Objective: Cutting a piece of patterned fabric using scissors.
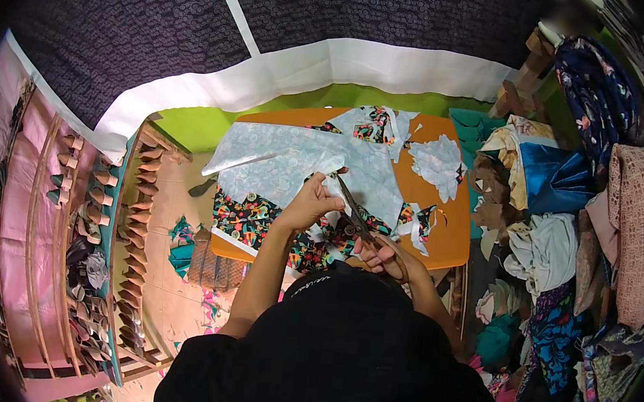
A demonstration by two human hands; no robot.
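A fabric [296, 149], pale on its upward side, is spread across an orange table [455, 228]. A small edge of it is pinched between the thumb and fingers of the left hand [311, 203], near the middle of the table. Scissors [357, 218] are gripped by the right hand [384, 257], whose fingers are closed about the handles at the table's near side; the blades are pointed away from the body, and their tips are set just beside the left fingertips. Whether the blades are parted cannot be told at this size. A dark floral print [248, 216] is exposed along the near left part of the table. A ragged pale scrap [436, 167] is seen at the right, and a print-and-pale piece [375, 124] at the far edge. Along the left, shoe forms [137, 242] are ranged in rows on racks. At the right, mixed cloths [544, 247] are heaped, a shiny blue one [556, 180] among them. The far side is bounded by a dark patterned curtain [369, 14] with a white lower border.
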